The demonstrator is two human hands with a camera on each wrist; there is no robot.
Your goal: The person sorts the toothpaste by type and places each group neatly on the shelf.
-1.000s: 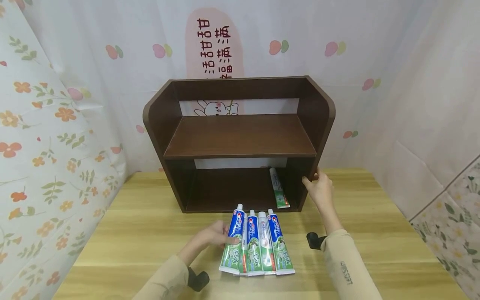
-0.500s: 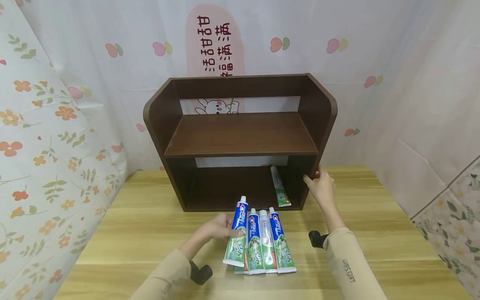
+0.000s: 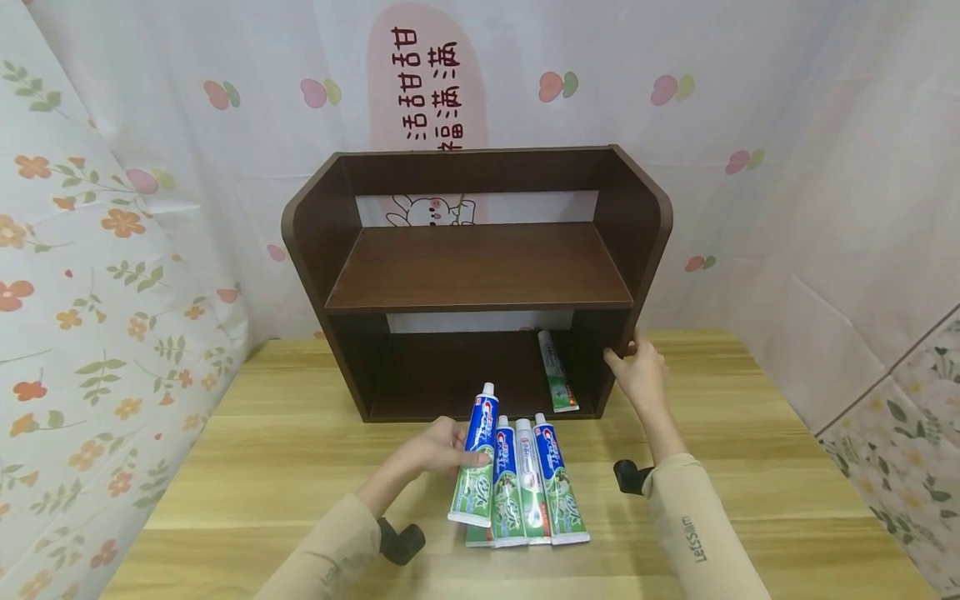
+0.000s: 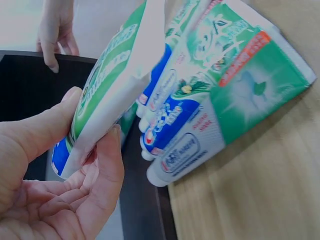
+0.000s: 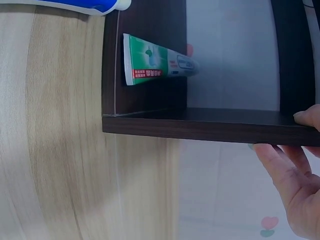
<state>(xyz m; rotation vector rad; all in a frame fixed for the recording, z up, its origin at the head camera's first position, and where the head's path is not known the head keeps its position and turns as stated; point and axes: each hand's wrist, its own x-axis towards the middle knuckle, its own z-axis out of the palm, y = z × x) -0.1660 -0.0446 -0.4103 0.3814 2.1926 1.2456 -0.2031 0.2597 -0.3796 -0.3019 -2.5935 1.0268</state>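
Note:
My left hand [image 3: 438,447] pinches a blue-and-green toothpaste tube [image 3: 477,454] between thumb and fingers [image 4: 107,165] and holds it lifted above the table, cap toward the shelf. Three more tubes [image 3: 528,487] lie side by side on the wooden table [image 3: 262,467] beside it, also seen under the held tube [image 4: 120,85] in the left wrist view as tubes on the table [image 4: 210,95]. My right hand [image 3: 637,371] grips the right side panel of the dark brown shelf unit [image 3: 480,275]. One green tube [image 3: 557,373] lies in the lower compartment at the right, also in the right wrist view [image 5: 157,62].
The shelf unit stands at the back of the table against a wall covered in patterned cloth [image 3: 712,167]. Its upper shelf board [image 3: 480,267] holds nothing. Floral cloth [image 3: 90,292] hangs along the left side. Black wrist camera mounts [image 3: 401,540] sit on both sleeves.
My left hand has lifted the leftmost tube off the table and moved it toward the shelf. The right hand has stayed on the shelf's side panel.

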